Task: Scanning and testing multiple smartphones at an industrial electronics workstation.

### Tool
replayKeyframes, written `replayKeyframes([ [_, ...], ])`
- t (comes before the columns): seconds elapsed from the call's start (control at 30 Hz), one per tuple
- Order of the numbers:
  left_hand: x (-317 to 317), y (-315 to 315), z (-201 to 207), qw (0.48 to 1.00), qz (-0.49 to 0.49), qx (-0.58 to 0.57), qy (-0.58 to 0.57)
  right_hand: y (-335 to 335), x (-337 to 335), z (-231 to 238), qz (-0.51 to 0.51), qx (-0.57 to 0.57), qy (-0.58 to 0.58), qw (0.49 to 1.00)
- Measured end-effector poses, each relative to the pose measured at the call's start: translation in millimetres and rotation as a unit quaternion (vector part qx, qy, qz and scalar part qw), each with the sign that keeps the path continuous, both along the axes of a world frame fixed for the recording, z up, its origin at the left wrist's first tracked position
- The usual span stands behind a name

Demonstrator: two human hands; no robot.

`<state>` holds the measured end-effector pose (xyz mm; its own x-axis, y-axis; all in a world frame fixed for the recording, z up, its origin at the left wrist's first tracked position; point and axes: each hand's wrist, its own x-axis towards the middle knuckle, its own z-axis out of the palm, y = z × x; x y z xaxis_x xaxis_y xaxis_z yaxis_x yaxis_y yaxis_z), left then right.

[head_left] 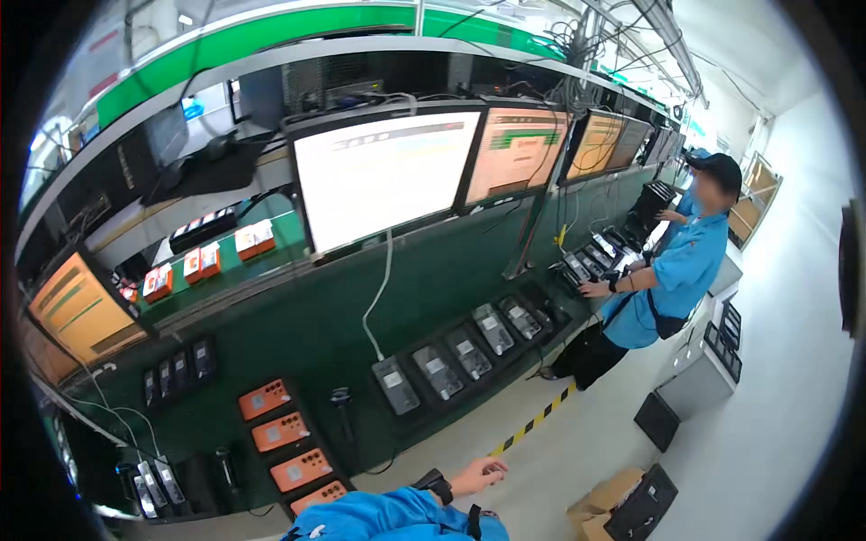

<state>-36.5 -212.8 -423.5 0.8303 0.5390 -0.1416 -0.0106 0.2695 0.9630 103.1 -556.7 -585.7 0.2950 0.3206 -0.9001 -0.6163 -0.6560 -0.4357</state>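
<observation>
My left hand (pixel 478 474) reaches in from the lower edge in a blue sleeve, with a dark band on the wrist. It hovers over the pale floor, just off the bench's front edge. The fingers are loosely bent and apart, and I see nothing held in them. My right hand is out of view. Nearest on the bench is a column of orange phones (pixel 301 470) with dark camera lenses. A dark handheld device (pixel 343 413) on a cable lies beside them. Farther right, several dark phones (pixel 437 372) lie in a row, and a white cable (pixel 372 311) runs down to the nearest.
Screens (pixel 388 176) hang above the green bench (pixel 334 311). Several grey phones (pixel 167 480) stand at lower left. A co-worker (pixel 681 288) in blue handles devices farther along. Cardboard and a black tray (pixel 642 503) sit on the floor, past yellow-black tape (pixel 532 422).
</observation>
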Motion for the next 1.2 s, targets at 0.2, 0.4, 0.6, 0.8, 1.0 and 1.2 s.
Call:
replayKeyframes([
  [0.2, 56, 60, 24, 0.987, 0.120, -0.050, 0.098, 52, 91, -28, 0.034, 0.012, 0.020, 0.999],
  [0.4, 44, 101, -4, 0.839, 0.500, 0.099, 0.191, 183, 274, -74, 0.042, 0.090, -0.090, 0.991],
  [0.6, -3, 129, -54, 0.662, 0.586, 0.096, 0.457, 482, 224, 112, 0.226, 0.307, -0.202, 0.902],
  [0.8, -9, 134, -39, 0.681, 0.562, 0.026, 0.470, 668, 171, 141, 0.397, 0.380, -0.277, 0.788],
  [1.0, 1, 136, -24, 0.661, 0.600, 0.031, 0.449, 766, 129, 137, 0.481, 0.348, -0.681, 0.429],
  [1.2, 6, 135, -18, 0.652, 0.614, 0.049, 0.443, 788, 95, 118, 0.633, 0.237, -0.583, 0.451],
])
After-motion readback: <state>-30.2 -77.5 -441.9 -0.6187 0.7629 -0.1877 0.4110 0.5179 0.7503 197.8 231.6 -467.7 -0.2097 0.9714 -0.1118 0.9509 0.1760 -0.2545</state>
